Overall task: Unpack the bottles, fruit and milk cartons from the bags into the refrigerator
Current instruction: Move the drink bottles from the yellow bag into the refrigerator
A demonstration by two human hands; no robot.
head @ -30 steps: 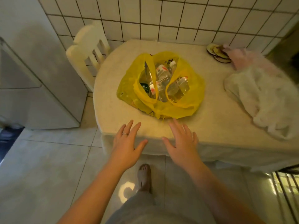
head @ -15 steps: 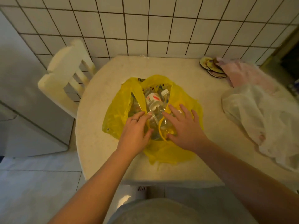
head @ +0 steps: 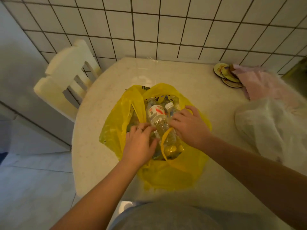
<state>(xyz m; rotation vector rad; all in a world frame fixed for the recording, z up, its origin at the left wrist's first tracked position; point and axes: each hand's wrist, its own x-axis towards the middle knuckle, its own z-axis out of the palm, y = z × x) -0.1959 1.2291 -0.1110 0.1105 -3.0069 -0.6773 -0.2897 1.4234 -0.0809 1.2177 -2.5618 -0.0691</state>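
A yellow plastic bag (head: 166, 173) lies open in the middle of the round table (head: 103, 163), with several clear bottles inside. A clear bottle with a white and red label (head: 156, 113) lies on top, and a white-capped bottle (head: 169, 106) sits beside it. My left hand (head: 141, 145) is inside the bag's mouth, its fingers and thumb curled against the left side of the labelled bottle. My right hand (head: 191, 127) reaches in from the right, fingers bent over the bottles. Their tips are hidden, so its hold is unclear.
A white plastic bag (head: 269, 130) and a pink one (head: 259, 85) lie at the table's right, with round coasters (head: 227, 75) behind them. A white chair (head: 66, 80) stands at the table's left. The pale refrigerator (head: 18, 83) is further left.
Both hands came from the table's near edge into the yellow bag and now curl onto the bottles. My view has moved closer over the table.
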